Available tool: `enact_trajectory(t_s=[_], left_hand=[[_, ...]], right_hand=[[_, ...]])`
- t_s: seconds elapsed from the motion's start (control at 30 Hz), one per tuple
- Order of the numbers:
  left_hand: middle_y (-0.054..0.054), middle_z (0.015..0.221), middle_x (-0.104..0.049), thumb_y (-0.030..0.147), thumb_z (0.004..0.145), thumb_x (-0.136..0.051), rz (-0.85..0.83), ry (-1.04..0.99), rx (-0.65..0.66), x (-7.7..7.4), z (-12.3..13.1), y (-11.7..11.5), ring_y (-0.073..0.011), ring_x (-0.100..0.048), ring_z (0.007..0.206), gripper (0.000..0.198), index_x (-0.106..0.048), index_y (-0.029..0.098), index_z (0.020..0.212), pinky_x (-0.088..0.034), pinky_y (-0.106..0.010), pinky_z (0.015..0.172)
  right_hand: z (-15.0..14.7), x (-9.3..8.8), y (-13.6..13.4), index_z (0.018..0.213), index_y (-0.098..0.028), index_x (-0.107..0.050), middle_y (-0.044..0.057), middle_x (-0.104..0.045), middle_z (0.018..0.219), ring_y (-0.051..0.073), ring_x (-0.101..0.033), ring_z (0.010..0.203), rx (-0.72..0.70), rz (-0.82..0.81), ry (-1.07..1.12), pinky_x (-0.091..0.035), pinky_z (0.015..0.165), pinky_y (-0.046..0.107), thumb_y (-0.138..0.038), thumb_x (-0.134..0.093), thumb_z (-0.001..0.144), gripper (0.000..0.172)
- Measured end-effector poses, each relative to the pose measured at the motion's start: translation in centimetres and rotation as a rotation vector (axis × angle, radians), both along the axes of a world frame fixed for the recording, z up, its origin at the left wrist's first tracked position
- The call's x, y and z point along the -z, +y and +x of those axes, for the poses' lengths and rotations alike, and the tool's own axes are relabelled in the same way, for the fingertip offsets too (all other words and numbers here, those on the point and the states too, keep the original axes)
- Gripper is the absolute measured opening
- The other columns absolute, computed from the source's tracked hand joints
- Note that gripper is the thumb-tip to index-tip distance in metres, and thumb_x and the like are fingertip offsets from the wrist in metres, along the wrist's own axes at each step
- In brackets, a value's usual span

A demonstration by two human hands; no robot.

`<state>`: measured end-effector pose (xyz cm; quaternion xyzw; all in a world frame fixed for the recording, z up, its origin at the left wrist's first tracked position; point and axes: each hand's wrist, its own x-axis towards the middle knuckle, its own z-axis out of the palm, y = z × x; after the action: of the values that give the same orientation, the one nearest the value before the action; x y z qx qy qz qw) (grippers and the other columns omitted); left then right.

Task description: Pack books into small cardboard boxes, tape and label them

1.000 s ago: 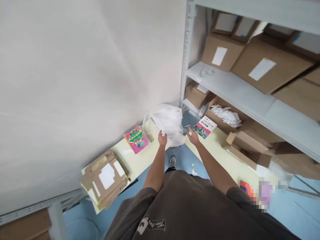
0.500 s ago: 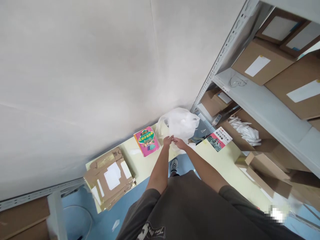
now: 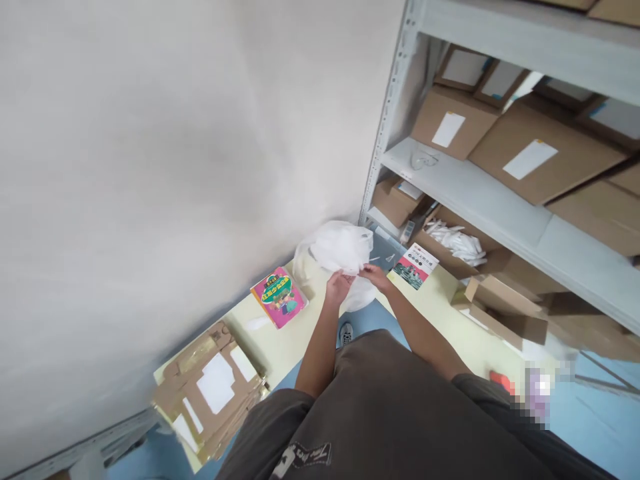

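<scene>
A white translucent plastic bag (image 3: 345, 245) bunches up at the corner of the pale yellow table, partly hanging over its edge. My left hand (image 3: 339, 288) grips the near side of the bag with curled fingers. Beside it, my right hand (image 3: 375, 277) pinches the bag's edge on the right. To the left lies a pink picture book (image 3: 281, 298) with a green title patch. A white-and-red book (image 3: 415, 265) with a dark picture rests to the right of my hands.
Flattened cardboard boxes (image 3: 215, 393) are stacked on the left table end. Metal shelving (image 3: 465, 193) on the right bears cartons, one holding white items (image 3: 457, 241). An open cardboard box (image 3: 507, 310) stands on the right. A shoe (image 3: 346, 333) shows on the blue floor.
My view has turned to the right. My hands have moved slightly apart, and the bag is now gathered and lifted between them.
</scene>
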<state>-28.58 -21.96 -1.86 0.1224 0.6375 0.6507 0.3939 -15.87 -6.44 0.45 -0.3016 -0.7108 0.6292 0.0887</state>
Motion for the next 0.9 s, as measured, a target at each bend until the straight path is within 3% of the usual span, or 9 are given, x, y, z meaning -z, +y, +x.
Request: enact_trajectory(t_s=[0.1,0.17,0.23,0.37,0.43,0.53,0.63,0.8,0.9], left_hand=[[-0.015,0.121,-0.078,0.058,0.106,-0.055,0.037,-0.010,-0.008,-1.1,0.6,2.3,-0.0285,-0.073,0.119,0.055,-0.064,0.017,0.141,-0.059,-0.044,0.099],[-0.014,0.120,-0.078,0.057,0.103,-0.060,0.041,0.003,-0.011,-1.8,1.1,4.1,-0.0257,-0.074,0.117,0.056,-0.062,0.018,0.143,-0.060,-0.039,0.098],[-0.012,0.126,-0.077,0.057,0.102,-0.062,0.025,0.037,0.072,-2.4,2.3,6.4,-0.0222,-0.075,0.116,0.058,-0.057,0.023,0.149,-0.060,-0.035,0.096],[-0.013,0.118,-0.079,0.057,0.095,-0.074,-0.023,-0.175,0.207,-2.9,7.9,11.7,-0.0218,-0.076,0.108,0.057,-0.067,0.019,0.137,-0.061,-0.029,0.082],[-0.011,0.107,-0.080,0.047,0.084,-0.087,-0.100,-0.264,0.215,-2.7,11.9,14.1,-0.0213,-0.077,0.099,0.052,-0.074,0.016,0.124,-0.059,-0.026,0.074],[-0.007,0.095,-0.079,0.026,0.070,-0.094,-0.161,-0.234,0.102,-1.6,17.4,16.6,-0.0189,-0.076,0.087,0.043,-0.077,0.015,0.108,-0.057,-0.024,0.067],[-0.004,0.087,-0.077,0.019,0.069,-0.089,-0.118,-0.209,0.006,-0.2,21.1,17.5,-0.0169,-0.075,0.082,0.033,-0.077,0.015,0.100,-0.058,-0.023,0.068],[-0.006,0.087,-0.078,0.018,0.075,-0.084,-0.160,-0.227,0.101,1.7,24.0,17.0,-0.0177,-0.076,0.088,0.023,-0.078,0.017,0.097,-0.062,-0.025,0.075],[-0.006,0.090,-0.077,0.015,0.074,-0.083,-0.312,-0.185,0.167,2.8,25.0,16.5,-0.0193,-0.077,0.093,0.024,-0.078,0.017,0.097,-0.062,-0.028,0.082]], right_hand=[[5.1,-2.0,2.4,0.098,-0.020,-0.079,0.007,-0.079,0.111,0.029,-0.072,0.103,0.061,0.059,0.032,-0.059,0.090,0.038,-0.059,-0.080,0.080,0.043],[9.7,-3.3,3.9,0.101,-0.022,-0.080,0.008,-0.078,0.122,0.030,-0.070,0.110,0.096,0.117,0.026,-0.058,0.095,0.039,-0.054,-0.081,0.080,0.039],[14.8,-4.4,4.9,0.102,-0.022,-0.080,0.007,-0.079,0.117,0.030,-0.070,0.108,0.099,0.154,-0.028,-0.057,0.095,0.040,-0.049,-0.079,0.082,0.033],[24.5,-5.8,5.0,0.090,-0.022,-0.077,0.005,-0.077,0.102,0.031,-0.070,0.108,0.084,0.257,-0.136,-0.055,0.098,0.041,-0.037,-0.076,0.085,0.015],[28.7,-6.0,4.4,0.086,-0.023,-0.075,0.005,-0.076,0.102,0.030,-0.070,0.110,0.087,0.327,-0.191,-0.053,0.102,0.040,-0.031,-0.077,0.083,0.009],[34.4,-5.8,3.3,0.085,-0.023,-0.070,0.003,-0.075,0.091,0.026,-0.072,0.097,0.139,0.408,-0.350,-0.048,0.109,0.040,-0.025,-0.075,0.084,0.005],[40.1,-4.8,2.6,0.092,-0.023,-0.069,0.002,-0.073,0.080,0.025,-0.071,0.089,0.285,0.416,-0.524,-0.047,0.108,0.038,-0.023,-0.070,0.090,0.002],[48.5,-2.2,2.8,0.110,-0.022,-0.072,0.005,-0.079,0.097,0.022,-0.071,0.086,0.523,0.214,-0.565,-0.050,0.080,0.028,-0.026,-0.083,0.082,0.031],[51.1,-0.1,3.3,0.120,-0.023,-0.071,0.004,-0.079,0.106,0.020,-0.070,0.087,0.614,0.134,-0.523,-0.049,0.074,0.025,-0.021,-0.080,0.082,0.039]])
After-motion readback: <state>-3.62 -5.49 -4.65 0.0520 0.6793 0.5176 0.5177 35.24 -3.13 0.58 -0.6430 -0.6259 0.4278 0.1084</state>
